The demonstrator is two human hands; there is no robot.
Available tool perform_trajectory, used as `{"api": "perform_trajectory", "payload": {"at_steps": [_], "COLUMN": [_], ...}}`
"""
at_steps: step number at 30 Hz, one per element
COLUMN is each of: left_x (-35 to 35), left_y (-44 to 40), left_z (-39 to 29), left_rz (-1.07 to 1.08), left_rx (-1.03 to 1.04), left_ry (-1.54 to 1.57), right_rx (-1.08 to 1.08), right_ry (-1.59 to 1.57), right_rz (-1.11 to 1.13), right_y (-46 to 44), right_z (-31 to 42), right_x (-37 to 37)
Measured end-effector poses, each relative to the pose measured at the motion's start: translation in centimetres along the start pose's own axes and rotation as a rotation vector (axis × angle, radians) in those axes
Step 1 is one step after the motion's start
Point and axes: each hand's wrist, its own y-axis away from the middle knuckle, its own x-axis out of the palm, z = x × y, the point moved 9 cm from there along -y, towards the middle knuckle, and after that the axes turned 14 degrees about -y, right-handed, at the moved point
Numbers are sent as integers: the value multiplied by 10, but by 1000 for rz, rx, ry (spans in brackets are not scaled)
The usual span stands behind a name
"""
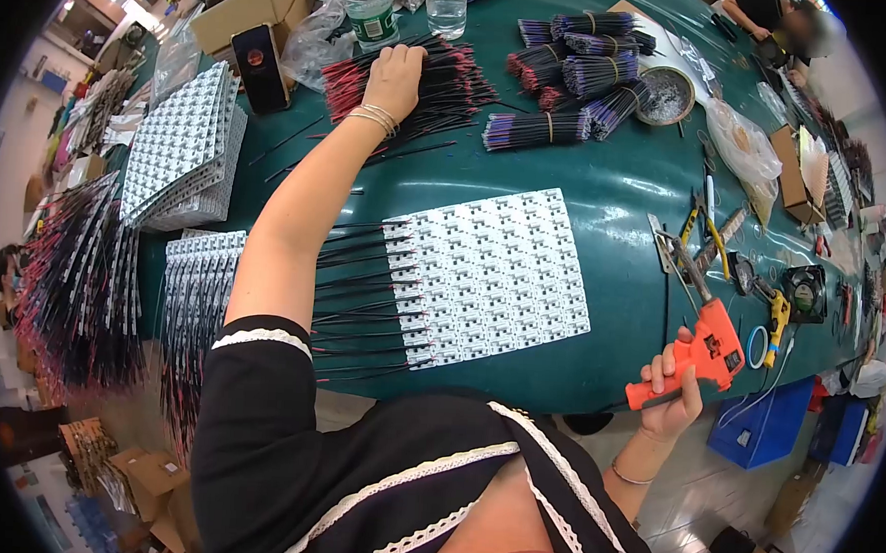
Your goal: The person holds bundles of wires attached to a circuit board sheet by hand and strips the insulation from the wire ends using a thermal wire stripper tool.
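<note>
One edge of the white panel (pixel 488 279), flat on the green table (pixel 622 211), carries dark wires (pixel 362 292), remaining columns apparently unwired; left hand (pixel 393 82), fingers bent over the wire heap (pixel 451 87), hold unclear; right hand (pixel 673 389) wrapped around the red tool (pixel 710 351)

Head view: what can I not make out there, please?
In the head view:
Beneath the left hand: covered by it.
Some black wires: left ends behind the left arm.
Red tool: handle partly covered by the right hand.
Green-labelled bottle: top cut off by the upper edge.
</note>
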Motion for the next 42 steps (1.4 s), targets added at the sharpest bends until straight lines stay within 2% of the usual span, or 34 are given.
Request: {"api": "perform_trajectory", "payload": {"at_steps": [3, 6, 7, 10, 11, 14, 19, 22, 27, 30, 32, 33, 34, 36, 38, 42], "left_x": [-18, -53, -56, -78, -84, -100, -71, -49, -81, -118, -138, -152, -159, -185, -171, -167], "left_y": [-9, -27, -30, -32, -30, -13, 25, 27, 8, -1, 12, 25, 39, 72, 121, 185], "left_z": [5, 19, 32, 52, 57, 52, 24, 25, 13, -7, -34, -47, -63, -94, -107, -120], "left_rz": [-116, -192, -5, -46, -113, -178, -52, -70, -68, 57, 319, 384, 537, 443, 772, 979], "left_rx": [18, -73, -290, -430, -422, -406, -477, -512, -497, -363, -278, -230, -153, 170, 80, -145], "left_ry": [2, 100, 192, 788, 876, 917, 1065, 1180, 1120, 992, 1052, 911, 791, 702, 692, 748], "right_rx": [-10, -15, -11, -1, 3, 5, -34, -38, -57, -60, -10, 17, 26, 33, 55, 131], "right_ry": [-14, -15, -17, -21, -24, -27, 47, 40, 161, 193, 161, 143, 183, 261, 307, 336], "right_rz": [1, 2, 7, 25, 33, 50, 75, 35, 8, 62, 70, 73, 58, 55, 34, 33], "right_y": [5, 6, 6, 5, 5, 5, 8, 12, 20, 22, 23, 26, 30, 32, 35, 48], "right_z": [5, 6, 6, 5, 4, 3, 3, 4, 9, 10, 2, -3, -7, -16, -26, -47], "right_x": [-4, -6, -6, -4, -3, -1, 5, 11, 12, 17, 17, 17, 16, 20, 20, 15]}}
